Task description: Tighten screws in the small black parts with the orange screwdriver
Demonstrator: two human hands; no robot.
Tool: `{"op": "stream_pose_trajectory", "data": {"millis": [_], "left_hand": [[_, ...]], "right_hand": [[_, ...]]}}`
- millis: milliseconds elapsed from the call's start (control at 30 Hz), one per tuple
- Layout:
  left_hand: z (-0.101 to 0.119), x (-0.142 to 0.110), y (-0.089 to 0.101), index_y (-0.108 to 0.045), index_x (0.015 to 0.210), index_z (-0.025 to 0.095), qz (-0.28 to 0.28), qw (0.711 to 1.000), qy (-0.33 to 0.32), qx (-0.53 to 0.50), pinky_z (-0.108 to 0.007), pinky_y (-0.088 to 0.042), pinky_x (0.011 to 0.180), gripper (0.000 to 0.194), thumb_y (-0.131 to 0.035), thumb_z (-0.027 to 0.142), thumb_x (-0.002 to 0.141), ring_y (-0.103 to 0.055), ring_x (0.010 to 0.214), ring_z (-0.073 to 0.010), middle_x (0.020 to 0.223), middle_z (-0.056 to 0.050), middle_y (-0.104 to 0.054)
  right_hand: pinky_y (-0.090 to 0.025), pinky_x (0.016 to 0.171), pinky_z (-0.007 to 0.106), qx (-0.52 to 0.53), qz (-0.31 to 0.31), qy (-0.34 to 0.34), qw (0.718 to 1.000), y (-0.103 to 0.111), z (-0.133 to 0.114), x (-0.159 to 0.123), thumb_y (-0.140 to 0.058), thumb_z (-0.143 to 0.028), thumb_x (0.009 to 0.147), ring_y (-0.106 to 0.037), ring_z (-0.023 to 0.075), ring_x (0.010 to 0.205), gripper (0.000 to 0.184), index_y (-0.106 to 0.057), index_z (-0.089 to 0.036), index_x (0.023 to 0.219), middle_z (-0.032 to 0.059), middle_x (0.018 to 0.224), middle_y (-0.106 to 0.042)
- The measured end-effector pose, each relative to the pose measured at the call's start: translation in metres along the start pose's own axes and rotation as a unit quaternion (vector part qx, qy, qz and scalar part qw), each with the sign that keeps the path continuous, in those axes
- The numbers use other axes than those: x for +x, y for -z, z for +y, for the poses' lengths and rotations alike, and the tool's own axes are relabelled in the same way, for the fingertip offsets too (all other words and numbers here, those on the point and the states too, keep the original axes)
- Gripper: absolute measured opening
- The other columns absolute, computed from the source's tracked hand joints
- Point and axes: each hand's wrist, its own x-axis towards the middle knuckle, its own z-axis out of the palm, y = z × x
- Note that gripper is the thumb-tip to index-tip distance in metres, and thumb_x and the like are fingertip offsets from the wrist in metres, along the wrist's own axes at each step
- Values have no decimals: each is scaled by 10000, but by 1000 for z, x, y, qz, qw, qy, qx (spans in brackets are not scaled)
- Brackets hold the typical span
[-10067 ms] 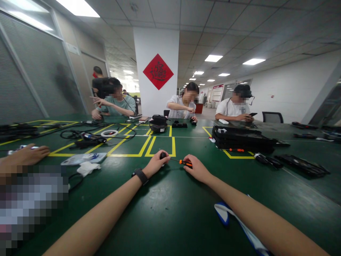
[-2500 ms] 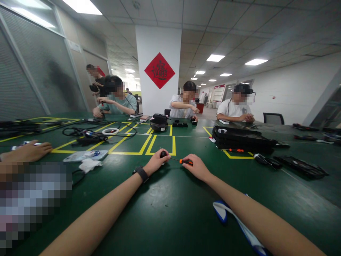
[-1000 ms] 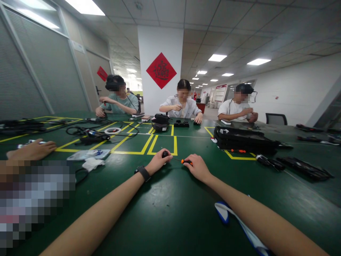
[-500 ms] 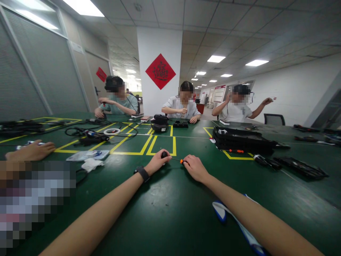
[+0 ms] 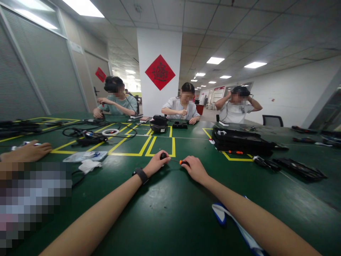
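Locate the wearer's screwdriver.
Near the head view's centre, the orange-collared screwdriver is in the right hand, pointing toward the black part in the left hand.

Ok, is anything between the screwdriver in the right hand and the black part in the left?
Nothing visible: the right hand holds the screwdriver, its thin shaft pointing across the gap toward the black part in the left hand. Whether they touch is too small to tell.
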Motion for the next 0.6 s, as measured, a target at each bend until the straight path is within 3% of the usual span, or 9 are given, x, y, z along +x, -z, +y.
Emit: {"op": "stream_pose_trajectory", "data": {"millis": [267, 400, 500, 600], "left_hand": [[-1, 1, 0, -542, 827, 176, -1, 1000, 1, -11, -241, -418, 616, 253, -555, 397, 704, -524, 630, -115, 702, 14, -571], [-1, 1, 0, -536, 834, 174, -4, 1000, 6, -12, -236, -413, 597, 267, -541, 412, 713, -513, 619, -114, 670, 17, -559], [-1, 1, 0, -536, 835, 172, -6, 1000, 15, -8, -234, -415, 590, 282, -545, 424, 707, -516, 627, -116, 680, 14, -558], [-1, 1, 0, -536, 837, 175, -3, 1000, 19, -6, -236, -420, 591, 285, -552, 425, 700, -524, 644, -122, 702, 11, -559]], "right_hand": [[-368, 774, 283, 31, -7, -21, 999, -1, 1, -3, -392, -289, 872, -506, 151, 859, 235, -590, -165, 902, 60, 898, -576], [-381, 765, 275, 69, 2, -9, 998, -2, 1, -4, -481, -243, 824, -508, 146, 851, 136, -559, -169, 907, 44, 902, -570], [-389, 761, 273, 86, -6, 2, 996, -2, 0, -4, -538, -237, 787, -508, 146, 856, 177, -534, -175, 953, 37, 915, -569], [-385, 783, 281, 77, -9, -2, 997, -1, -1, -4, -470, -259, 833, -503, 147, 875, 170, -548, -167, 955, 53, 925, -564]]}}
